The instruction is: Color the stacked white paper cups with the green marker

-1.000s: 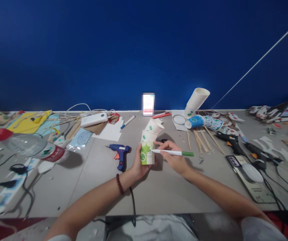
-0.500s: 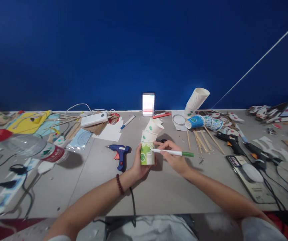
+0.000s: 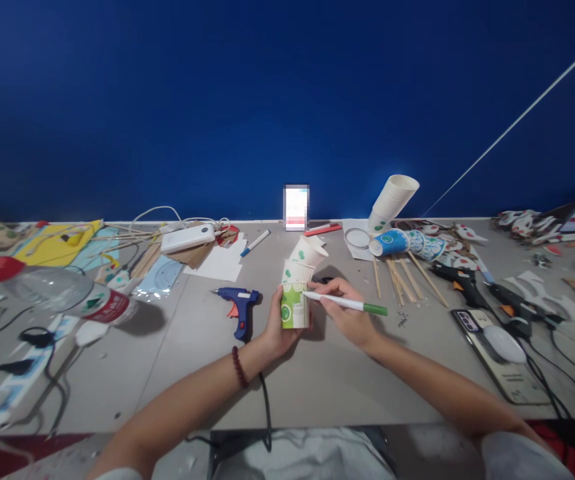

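My left hand is wrapped round the lowest of a joined, bent column of paper cups. That bottom cup is coloured green and white; the upper cups are white with small green leaf prints, and the top one tilts right with its mouth facing up and right. In my right hand is a white marker pen with a green end, gripped between the fingers. Its tip points left and meets the upper part of the green cup. To the left of my left hand lies a blue hot glue gun with an orange trigger.
A blue-and-white cup column and a stack of white cups are at the back right. Wooden sticks, black glue guns and a phone lie right. Leftward are a bottle and a power strip.
The marker's tip has moved up slightly on the green cup. The cup column has turned a little in my left hand. The other things stay where they were.
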`<state>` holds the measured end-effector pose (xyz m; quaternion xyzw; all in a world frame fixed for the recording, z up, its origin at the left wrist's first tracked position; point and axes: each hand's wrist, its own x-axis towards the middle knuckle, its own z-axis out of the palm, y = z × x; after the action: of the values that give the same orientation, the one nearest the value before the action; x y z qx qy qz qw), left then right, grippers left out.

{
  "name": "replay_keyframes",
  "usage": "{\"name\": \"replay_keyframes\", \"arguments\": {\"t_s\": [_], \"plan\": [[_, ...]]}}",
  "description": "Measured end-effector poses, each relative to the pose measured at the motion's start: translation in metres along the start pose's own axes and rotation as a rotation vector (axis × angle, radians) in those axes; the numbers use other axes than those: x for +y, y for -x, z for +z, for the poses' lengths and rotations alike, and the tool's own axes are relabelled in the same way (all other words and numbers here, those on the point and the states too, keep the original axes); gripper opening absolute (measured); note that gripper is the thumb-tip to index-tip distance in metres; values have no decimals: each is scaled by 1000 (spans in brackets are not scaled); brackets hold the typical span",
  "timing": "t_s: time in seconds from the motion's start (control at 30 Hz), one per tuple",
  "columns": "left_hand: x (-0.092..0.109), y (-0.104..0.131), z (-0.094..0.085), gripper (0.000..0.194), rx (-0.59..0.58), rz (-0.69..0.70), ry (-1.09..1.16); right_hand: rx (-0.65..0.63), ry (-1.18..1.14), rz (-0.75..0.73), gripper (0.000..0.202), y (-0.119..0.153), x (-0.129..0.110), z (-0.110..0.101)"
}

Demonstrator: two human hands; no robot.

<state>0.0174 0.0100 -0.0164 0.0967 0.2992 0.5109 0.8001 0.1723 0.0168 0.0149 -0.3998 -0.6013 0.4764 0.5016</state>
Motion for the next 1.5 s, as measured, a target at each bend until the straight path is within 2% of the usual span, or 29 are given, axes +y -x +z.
{"name": "replay_keyframes", "arguments": {"t_s": [0.73,0.93,1.5], "plan": [[1,1,1,41,46,-9,43,-6,-20,-11,16,-1,-3,0],[0,0,1,41,23,5,34,6,-46,54,22,-1,2,0],[1,1,2,41,43,-30,50,-12,-6,-7,17,-1,-7,0]]}}
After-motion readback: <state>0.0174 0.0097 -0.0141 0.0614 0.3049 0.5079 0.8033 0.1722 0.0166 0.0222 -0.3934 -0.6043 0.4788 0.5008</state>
